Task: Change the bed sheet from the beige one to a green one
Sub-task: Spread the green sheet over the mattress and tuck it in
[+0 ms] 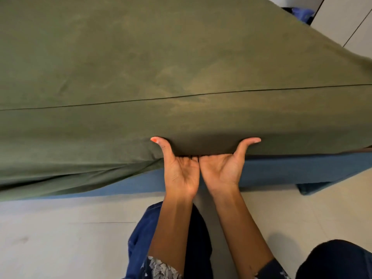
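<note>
A home bedroom: sheeted bed, tiled floor, white wardrobe.

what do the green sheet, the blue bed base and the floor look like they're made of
Green sheet: woven fabric, probably cotton, matte; it creases and shows a stitched hem line.
Blue bed base: seems upholstered in matte cloth with a faint weave; what's under it is hidden.
Floor: pale hard tile, slightly glossy, with a thin joint line.
</note>
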